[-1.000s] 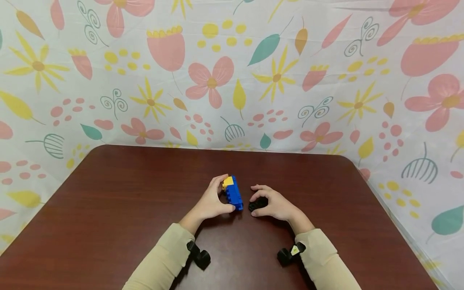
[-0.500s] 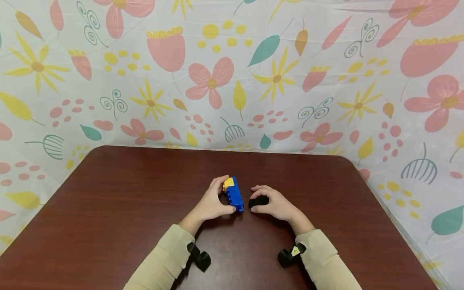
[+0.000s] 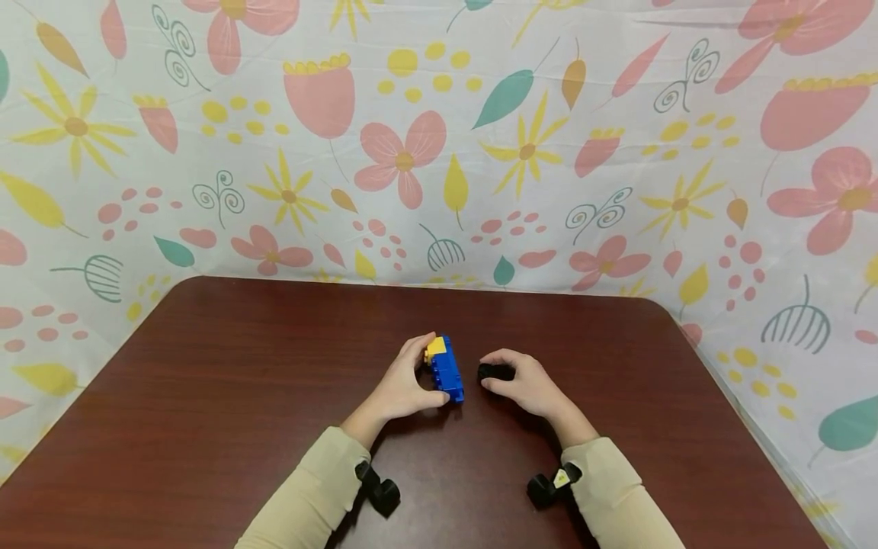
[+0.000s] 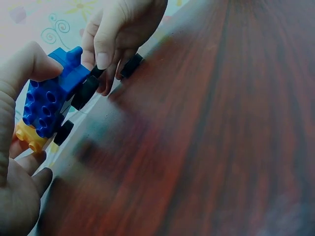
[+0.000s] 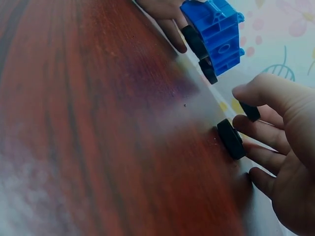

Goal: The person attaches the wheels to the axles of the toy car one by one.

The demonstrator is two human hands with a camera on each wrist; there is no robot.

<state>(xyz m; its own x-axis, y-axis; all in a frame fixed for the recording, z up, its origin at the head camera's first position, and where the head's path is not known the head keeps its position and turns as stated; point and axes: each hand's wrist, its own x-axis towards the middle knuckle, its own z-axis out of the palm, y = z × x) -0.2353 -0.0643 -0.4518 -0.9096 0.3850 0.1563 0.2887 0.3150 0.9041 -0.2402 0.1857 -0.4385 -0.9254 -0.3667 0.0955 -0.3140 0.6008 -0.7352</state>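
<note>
from my remote seat i see a floral cloth (image 3: 405, 171) behind a brown desk (image 3: 274, 343). the left hand (image 3: 401, 385) has its grip on a blue car (image 3: 447, 375) around the desk's middle, held end to end between thumb and fingers. the right hand (image 3: 535, 385), near it, has drawn its fingers in and shifted slightly toward the far edge; its grip pinches loose black wheels (image 3: 495, 372), so both parts now seem held, well short of touching. smallest, a yellow brick (image 3: 435, 348) tops the car's far end.
</note>
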